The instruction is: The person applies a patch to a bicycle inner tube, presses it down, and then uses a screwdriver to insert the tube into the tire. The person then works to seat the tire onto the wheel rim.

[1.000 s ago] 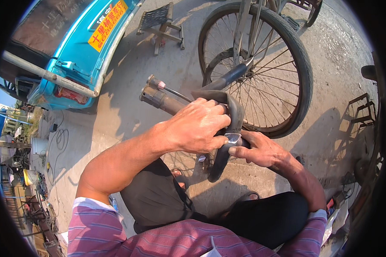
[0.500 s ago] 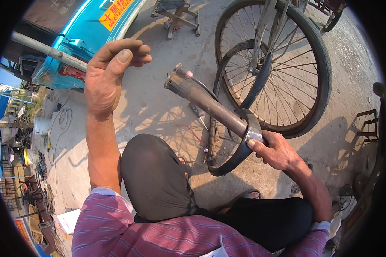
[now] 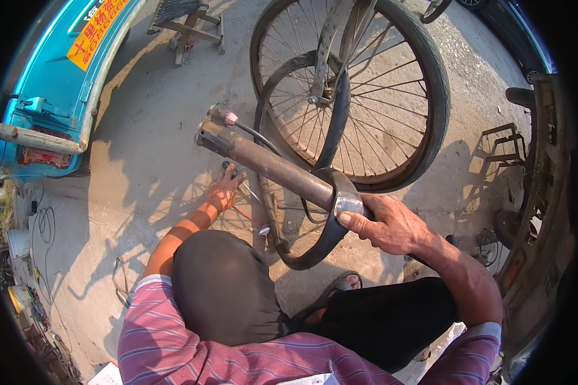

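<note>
A worn metal tube (image 3: 279, 168), which looks like a pump barrel, slants across in front of me. The black inner tube (image 3: 315, 253) is looped over its near end, with a shiny patch (image 3: 348, 204) on top. My right hand (image 3: 392, 224) grips the tube's end there, its thumb pressing beside the patch. Down at the ground, beyond my left knee, my left hand (image 3: 222, 191) has its fingers round the dark handle of a screwdriver (image 3: 249, 189). Its thin metal shaft points toward the inner tube. The fingers partly hide the handle.
A bicycle wheel (image 3: 435, 96) stands just ahead, the inner tube hanging about its hub. At the left is a blue vehicle (image 3: 51, 96) with a metal bar. A wooden stool (image 3: 189, 29) stands farther off; a small metal frame (image 3: 502, 146) sits on the right.
My left hand has come down from its raised, open pose to the screwdriver on the ground. My right hand keeps its hold on the tube. The whole view has shifted to the right.
</note>
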`<state>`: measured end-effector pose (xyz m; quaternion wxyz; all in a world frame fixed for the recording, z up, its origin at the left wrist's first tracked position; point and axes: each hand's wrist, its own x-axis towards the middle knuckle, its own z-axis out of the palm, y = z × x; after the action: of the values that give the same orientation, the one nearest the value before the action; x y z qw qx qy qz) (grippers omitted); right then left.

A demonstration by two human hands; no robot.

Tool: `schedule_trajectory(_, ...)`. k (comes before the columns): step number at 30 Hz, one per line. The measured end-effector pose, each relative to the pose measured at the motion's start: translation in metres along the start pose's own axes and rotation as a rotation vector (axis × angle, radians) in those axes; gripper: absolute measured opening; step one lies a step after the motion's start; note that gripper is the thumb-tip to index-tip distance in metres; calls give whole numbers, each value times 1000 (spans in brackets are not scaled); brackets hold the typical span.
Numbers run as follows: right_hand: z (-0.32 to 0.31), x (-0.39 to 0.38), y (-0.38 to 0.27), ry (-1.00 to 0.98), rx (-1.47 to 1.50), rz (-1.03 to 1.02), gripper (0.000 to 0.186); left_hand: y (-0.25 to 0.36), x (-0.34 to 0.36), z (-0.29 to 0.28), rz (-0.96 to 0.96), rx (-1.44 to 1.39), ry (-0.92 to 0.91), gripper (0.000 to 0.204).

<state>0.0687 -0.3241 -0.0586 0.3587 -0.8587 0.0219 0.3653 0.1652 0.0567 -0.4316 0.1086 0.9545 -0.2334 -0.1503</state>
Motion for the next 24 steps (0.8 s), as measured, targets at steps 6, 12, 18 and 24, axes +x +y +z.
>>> schedule_trajectory(6, 7, 6, 12, -17, -9, -39, 87, -21, 18, 4, -44, 97, -157, 37)
schedule_trajectory(12, 3, 12, 18, 4, 6, -99, 85, -69, -58, -31, -308, -367, 47, 33)
schedule_trajectory(18, 1, 27, 14, -14, 8, -95, 84, -20, -109, -186, -428, -1332, 329, 34)
schedule_trajectory(24, -1, 33, -2, -20, -52, -158, 81, 119, -112, -350, 375, -1201, 436, 31)
